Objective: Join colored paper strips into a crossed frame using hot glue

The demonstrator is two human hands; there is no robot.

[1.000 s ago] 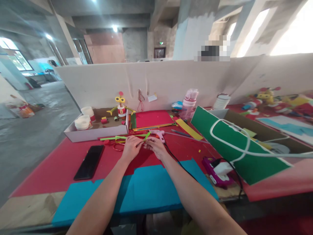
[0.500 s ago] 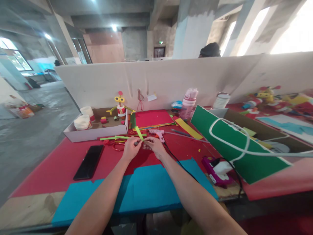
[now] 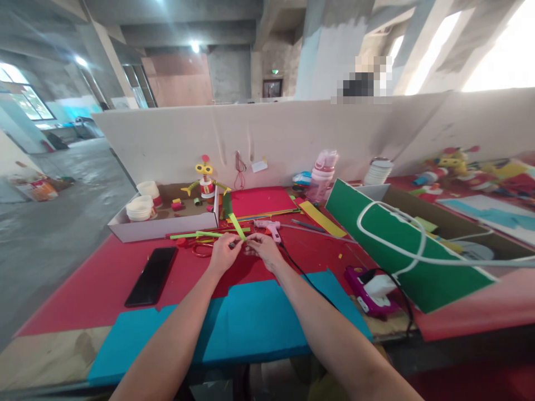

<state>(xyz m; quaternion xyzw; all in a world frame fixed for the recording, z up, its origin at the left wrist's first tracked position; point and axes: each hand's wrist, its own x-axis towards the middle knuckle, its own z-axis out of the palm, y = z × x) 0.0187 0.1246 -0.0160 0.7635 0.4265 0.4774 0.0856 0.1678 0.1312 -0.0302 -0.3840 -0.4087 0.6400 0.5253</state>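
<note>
Two hands meet above the middle of the tabletop (image 3: 100,273), and between them I have a lime-green strip (image 3: 237,226). My left hand (image 3: 225,253) is closed in a pinch on the strip's lower end; my right hand (image 3: 262,249) pinches beside it, fingertips nearly touching the left's. The strip's free end slants up and away from me.

Red sheeting covers most of the surface, with a blue sheet (image 3: 267,323) along the near edge, under my forearms, and a brown patch showing at the near left corner. A black phone (image 3: 151,277) lies flat on the red, left of my arms. Just beyond my right hand I see a pink glue gun (image 3: 267,225), and past it a yellow strip (image 3: 323,219). At the back left, a shallow box (image 3: 167,229) holds white cups (image 3: 140,209) and a yellow-headed figure (image 3: 206,184). To the right, a green panel (image 3: 393,245) leans at a slant, a white cable looping over it, near a purple power block (image 3: 370,295).

A pale partition (image 3: 175,139) closes off the back. Over it I look into a raw concrete room with lit ceiling lamps, a pillar (image 3: 334,55) and a grey floor (image 3: 79,184) on the left.
</note>
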